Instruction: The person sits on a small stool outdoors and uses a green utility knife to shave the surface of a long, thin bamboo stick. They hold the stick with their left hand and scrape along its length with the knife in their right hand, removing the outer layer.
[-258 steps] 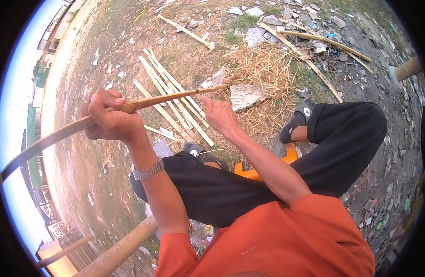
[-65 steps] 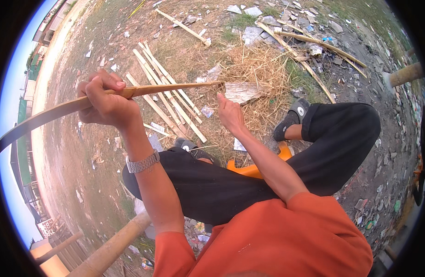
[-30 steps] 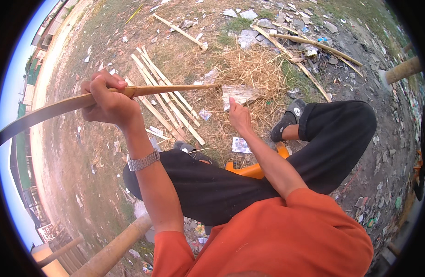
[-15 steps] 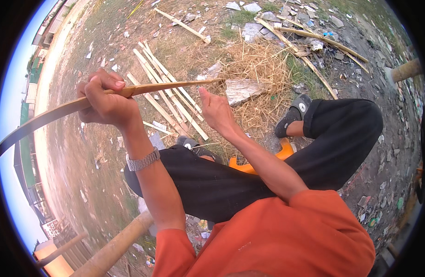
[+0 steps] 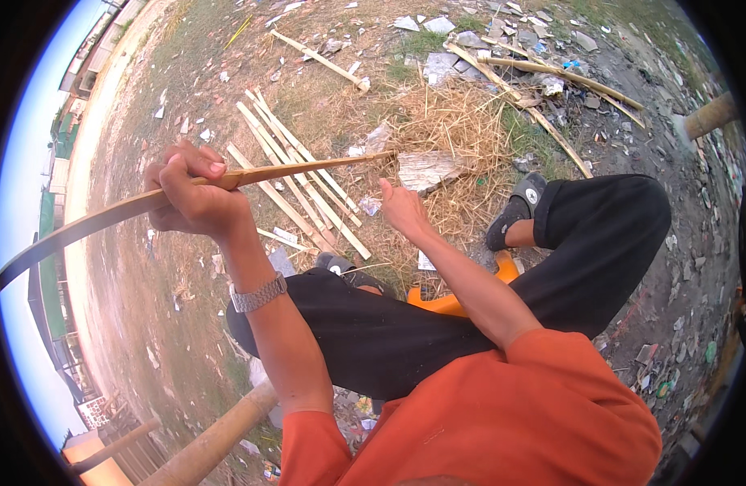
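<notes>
My left hand (image 5: 188, 190) is closed around a long, curved bamboo strip (image 5: 308, 167). From the far left rim the strip runs through my fist and tapers to a thin, dark tip. That tip hangs by the left end of a weathered wooden block (image 5: 428, 170). My right hand (image 5: 403, 209) is just below the tip, apart from the strip, its thumb pointing up and its fingers curled. Whatever those fingers hold, if anything, is hidden.
Several split bamboo strips (image 5: 296, 158) lie on the ground beyond my left knee. Straw shavings (image 5: 462, 121) surround the block. Bamboo poles (image 5: 563, 74) and rubble lie far right. An orange plastic seat (image 5: 437, 302) shows between my legs. A thick pole (image 5: 219, 433) stands near my left elbow.
My right hand has slid right and down, from under the strip to below its tip. My left hand and the strip have shifted slightly right and down.
</notes>
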Motion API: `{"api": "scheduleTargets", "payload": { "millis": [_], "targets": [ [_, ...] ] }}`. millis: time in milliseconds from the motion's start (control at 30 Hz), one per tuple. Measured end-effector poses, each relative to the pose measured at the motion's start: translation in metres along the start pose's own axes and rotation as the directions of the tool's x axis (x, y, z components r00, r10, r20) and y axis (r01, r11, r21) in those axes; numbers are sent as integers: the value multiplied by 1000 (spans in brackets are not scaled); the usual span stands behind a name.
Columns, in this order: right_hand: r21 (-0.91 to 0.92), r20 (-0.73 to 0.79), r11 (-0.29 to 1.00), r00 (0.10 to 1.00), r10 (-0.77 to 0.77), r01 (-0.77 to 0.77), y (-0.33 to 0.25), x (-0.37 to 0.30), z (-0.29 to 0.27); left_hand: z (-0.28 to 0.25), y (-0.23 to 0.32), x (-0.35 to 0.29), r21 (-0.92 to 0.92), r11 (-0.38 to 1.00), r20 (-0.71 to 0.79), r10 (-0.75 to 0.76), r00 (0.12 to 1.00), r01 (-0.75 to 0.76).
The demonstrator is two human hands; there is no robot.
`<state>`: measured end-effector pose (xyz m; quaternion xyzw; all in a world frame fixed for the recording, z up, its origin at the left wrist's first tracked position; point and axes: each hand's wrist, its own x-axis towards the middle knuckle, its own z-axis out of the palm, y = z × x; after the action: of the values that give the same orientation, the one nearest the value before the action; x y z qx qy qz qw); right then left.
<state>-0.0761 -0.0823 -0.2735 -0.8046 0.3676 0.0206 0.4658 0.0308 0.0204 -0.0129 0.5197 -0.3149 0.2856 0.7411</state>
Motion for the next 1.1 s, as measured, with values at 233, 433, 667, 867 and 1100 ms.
{"api": "scheduleTargets", "payload": {
  "millis": [233,433,667,867,1100],
  "targets": [
    [103,-112,974,975,-192,203,-23,-4,-6,2,0,-4,-47,999,28,-13,1000,14],
    [37,11,990,991,-136,136,-41,9,-20,-4,-5,3,-28,999,-16,-31,999,30],
    [-19,-128,982,974,-187,186,-18,6,5,-8,-1,0,-23,999,-44,-39,998,38],
    [-12,-125,979,971,-205,205,-22,15,12,-10,-3,4,4,999,-42,-35,998,35],
    [-268,-68,956,988,-140,117,11,29,10,-4,4,0,-1,999,-107,-46,993,46]
  ]
}}
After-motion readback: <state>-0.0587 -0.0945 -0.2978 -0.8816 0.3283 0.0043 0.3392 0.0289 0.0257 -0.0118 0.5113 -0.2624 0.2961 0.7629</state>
